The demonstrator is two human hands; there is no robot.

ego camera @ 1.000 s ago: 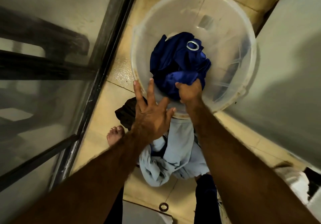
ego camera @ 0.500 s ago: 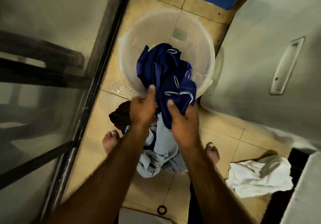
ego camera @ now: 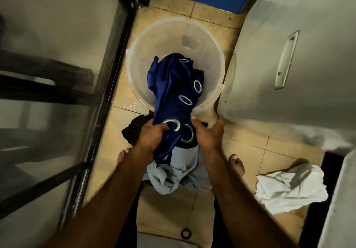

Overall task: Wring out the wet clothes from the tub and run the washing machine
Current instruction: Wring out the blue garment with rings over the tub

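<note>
**A:** Where was the curtain?

**B:** The blue eyelet curtain (ego camera: 169, 86) was half out of the translucent plastic tub (ego camera: 212, 41). Its upper end was bunched inside, and the lower end was draped over the near rim and hanging towards the floor. The metal eyelets (ego camera: 185, 100) showed along the fold.

**A:** Hands?

**B:** The left hand (ego camera: 152, 134) had its fingers curled tight round the curtain, just below the tub rim, next to an eyelet. The right hand (ego camera: 209, 134) was loose with its fingers spread and relaxed, gripping nothing. Its thumb was at the curtain's right edge, but I couldn't tell if it was touching.

**A:** Tub position?

**B:** It sat on the tiled floor (ego camera: 250, 142), wedged between a dark-framed glass door (ego camera: 107, 74) on the left and a white appliance (ego camera: 269, 93) on the right. The appliance's side had a recessed handle (ego camera: 285, 61).

**A:** Anything else on the floor?

**B:** There was a light blue garment (ego camera: 173, 172) heaped between the bare feet, directly under the hanging curtain end. A dark garment (ego camera: 134, 130) lay beside the tub's near-left edge. A white cloth (ego camera: 289, 192) was crumpled to the right, well apart from the tub. A small dark ring (ego camera: 185, 233) lay on a tile near the bottom edge of the view.
</note>
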